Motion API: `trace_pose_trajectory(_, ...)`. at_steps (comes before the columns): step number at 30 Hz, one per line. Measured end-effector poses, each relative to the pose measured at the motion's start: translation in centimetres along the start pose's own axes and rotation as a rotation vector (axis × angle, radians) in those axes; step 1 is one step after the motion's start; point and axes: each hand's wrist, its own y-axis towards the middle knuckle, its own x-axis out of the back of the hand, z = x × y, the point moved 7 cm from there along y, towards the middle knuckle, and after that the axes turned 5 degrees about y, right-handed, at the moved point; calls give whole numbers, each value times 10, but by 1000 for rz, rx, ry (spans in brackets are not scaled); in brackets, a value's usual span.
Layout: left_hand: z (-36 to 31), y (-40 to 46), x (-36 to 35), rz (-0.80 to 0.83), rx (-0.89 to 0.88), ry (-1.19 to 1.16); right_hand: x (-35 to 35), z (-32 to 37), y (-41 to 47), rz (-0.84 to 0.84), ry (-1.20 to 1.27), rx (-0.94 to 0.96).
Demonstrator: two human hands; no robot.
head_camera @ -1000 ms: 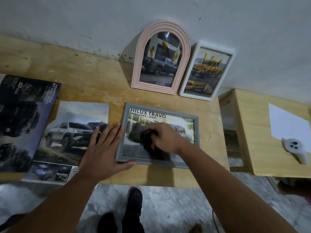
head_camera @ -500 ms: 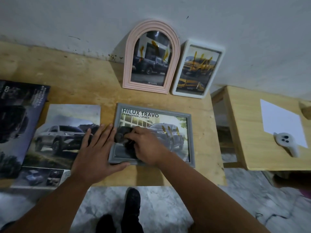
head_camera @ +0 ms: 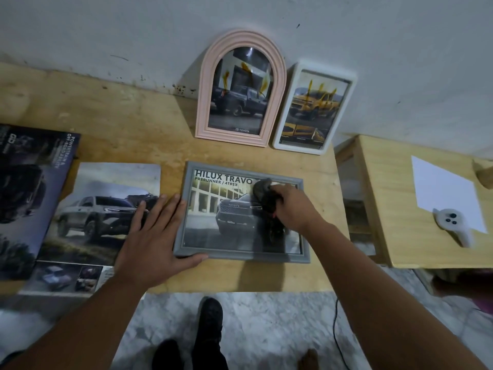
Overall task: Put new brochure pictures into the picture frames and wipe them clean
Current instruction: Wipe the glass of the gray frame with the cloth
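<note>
The left hand [head_camera: 152, 239] lies flat with fingers spread, bracing the grey frame [head_camera: 241, 256] at its 9 o'clock edge on the surface [head_camera: 133, 134]. The right hand [head_camera: 294, 206] clutches a dark cloth [head_camera: 262, 194], now at the glass's 1 o'clock corner, having swept over from its left half. This frame is filled, with wiping underway; the pink frame [head_camera: 206, 84] and white frame [head_camera: 346, 102] at 12 o'clock hold pictures but show yellow smears.

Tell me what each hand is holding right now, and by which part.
The right hand grips a bunched dark cloth on the gray frame's glass. The left hand holds nothing, resting flat against that frame's left edge.
</note>
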Motion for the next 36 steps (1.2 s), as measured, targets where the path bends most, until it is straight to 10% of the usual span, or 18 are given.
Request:
trace_pose_trajectory(7,0,0,-1,6,-1,14,-22,-6,-25,85,-14,-2)
trace_pose_trajectory(13,1,0,0,5,4,18,-24,5,-43,515,-23,-34)
trace_pose_trajectory(20,-1,0,-1,18,9,35,22,4,7,-11,193,-104)
trace_pose_trajectory(33,0,1,1,21,9,46,-37,7,-54,493,66,-1)
trace_pose_trajectory(36,0,1,2,19,8,40,-12,5,-35,352,127,11)
